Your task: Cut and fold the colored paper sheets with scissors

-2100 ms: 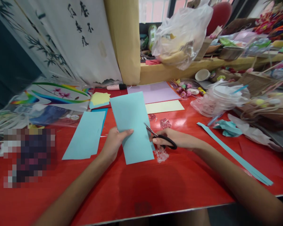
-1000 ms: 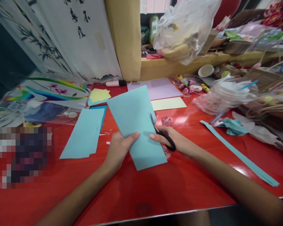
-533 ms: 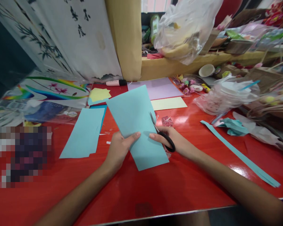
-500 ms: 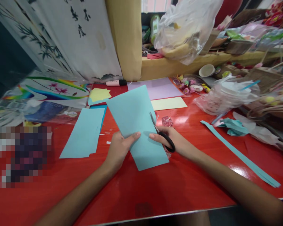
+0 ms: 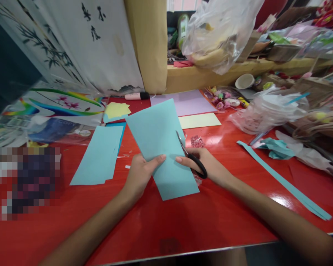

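Note:
A light blue sheet of paper [image 5: 155,129] is held up over the red table, tilted. My left hand [image 5: 141,173] grips its left edge, thumb on top and the other fingers hidden beneath. In my right hand [image 5: 201,162] is a pair of scissors [image 5: 197,164] with black handles, the hand closed around them at the sheet's right edge. One blade lies over the face of the paper, so the edge sits between the blades. My right thumb also rests by the paper. To the left lies another light blue sheet [image 5: 100,155], flat on the table.
Long light blue strips [image 5: 283,179] lie on the right, near crumpled blue paper [image 5: 280,147]. Behind are a lilac sheet [image 5: 180,101], a pale yellow strip [image 5: 201,120], yellow paper pieces [image 5: 117,111] and a pink marker [image 5: 135,96]. Plastic-wrapped cups [image 5: 269,111] stand at the right.
The scissors' blades look slightly further along the sheet's right edge, which bends a little more beside them. Both hands stay in nearly the same place; the view shifts slightly.

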Available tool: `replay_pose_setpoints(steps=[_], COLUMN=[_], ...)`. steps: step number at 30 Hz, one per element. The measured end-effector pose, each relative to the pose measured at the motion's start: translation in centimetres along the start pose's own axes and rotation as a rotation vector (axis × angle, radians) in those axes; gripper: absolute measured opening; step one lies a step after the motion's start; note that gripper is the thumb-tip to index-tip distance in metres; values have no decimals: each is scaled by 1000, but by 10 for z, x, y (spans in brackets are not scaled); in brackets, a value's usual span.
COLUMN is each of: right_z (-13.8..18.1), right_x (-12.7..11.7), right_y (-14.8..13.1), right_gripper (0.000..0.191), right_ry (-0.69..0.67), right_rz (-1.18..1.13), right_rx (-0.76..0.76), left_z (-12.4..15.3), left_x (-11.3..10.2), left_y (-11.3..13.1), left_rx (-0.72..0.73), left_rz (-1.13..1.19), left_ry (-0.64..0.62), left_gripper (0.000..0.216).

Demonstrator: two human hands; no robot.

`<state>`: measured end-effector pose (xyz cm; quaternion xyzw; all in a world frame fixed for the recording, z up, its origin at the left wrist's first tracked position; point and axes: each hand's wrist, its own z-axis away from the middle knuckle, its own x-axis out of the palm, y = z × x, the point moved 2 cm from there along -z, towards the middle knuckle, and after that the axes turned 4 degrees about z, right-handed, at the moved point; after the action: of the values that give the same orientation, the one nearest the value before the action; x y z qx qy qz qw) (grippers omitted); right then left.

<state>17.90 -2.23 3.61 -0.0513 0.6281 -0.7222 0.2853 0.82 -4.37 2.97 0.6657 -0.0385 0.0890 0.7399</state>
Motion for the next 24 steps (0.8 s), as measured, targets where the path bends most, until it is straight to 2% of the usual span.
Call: replay_pose_setpoints(steps=[8, 24], right_z=[0, 1], right_x=[1, 3], right_y=[2, 1], right_gripper=[34, 29], right_ry=[13, 33], right_rz=[26, -48], right_rx=[-47, -34], left_z=[-1, 0], left_x=[-1, 1], left_y=[-1, -2], left_rx=[-7, -12], left_rz=[9, -37], left_ry=[-9, -34], left_gripper=[26, 24])
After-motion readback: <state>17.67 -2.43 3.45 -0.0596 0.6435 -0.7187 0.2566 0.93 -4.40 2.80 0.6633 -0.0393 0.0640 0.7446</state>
